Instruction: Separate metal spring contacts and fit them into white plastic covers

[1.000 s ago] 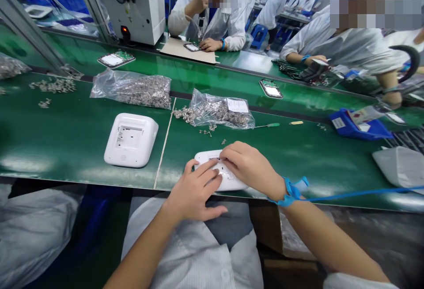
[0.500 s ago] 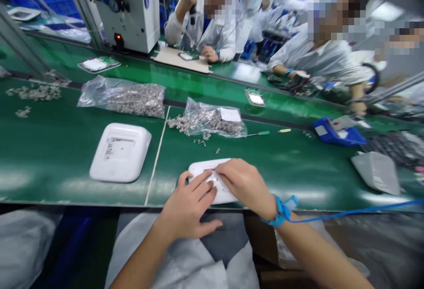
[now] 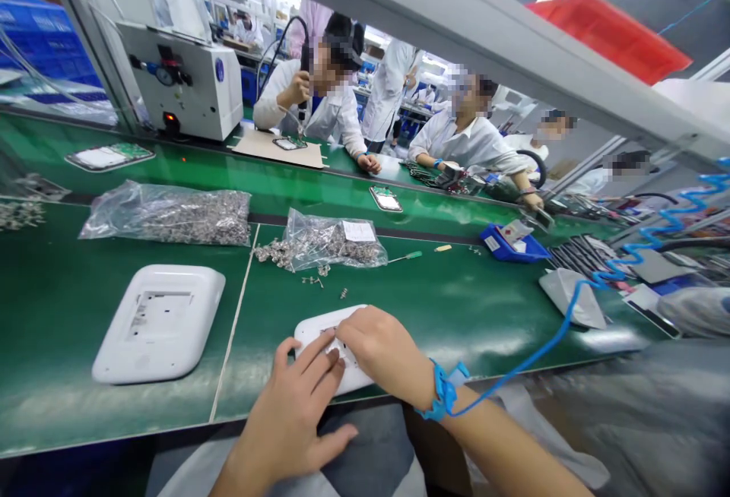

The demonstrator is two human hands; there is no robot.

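Observation:
A white plastic housing lies at the near edge of the green bench, partly covered by both hands. My left hand rests on it with fingers stretched out and thumb apart. Over the recess in the same housing, my right hand has its thumb and fingers pinched together; whatever is between the tips is hidden. A blue wrist strap with a coiled cord circles my right wrist. Small metal pieces lie just beyond the housing.
Left stands another white housing. Behind are two clear bags of metal parts, a green-handled screwdriver and a blue bin. Co-workers sit across the bench. A metal beam crosses overhead.
The camera view has tilted up and turned right, so bench items appear lower and further left. Both hands stay on the housing in nearly the same pose.

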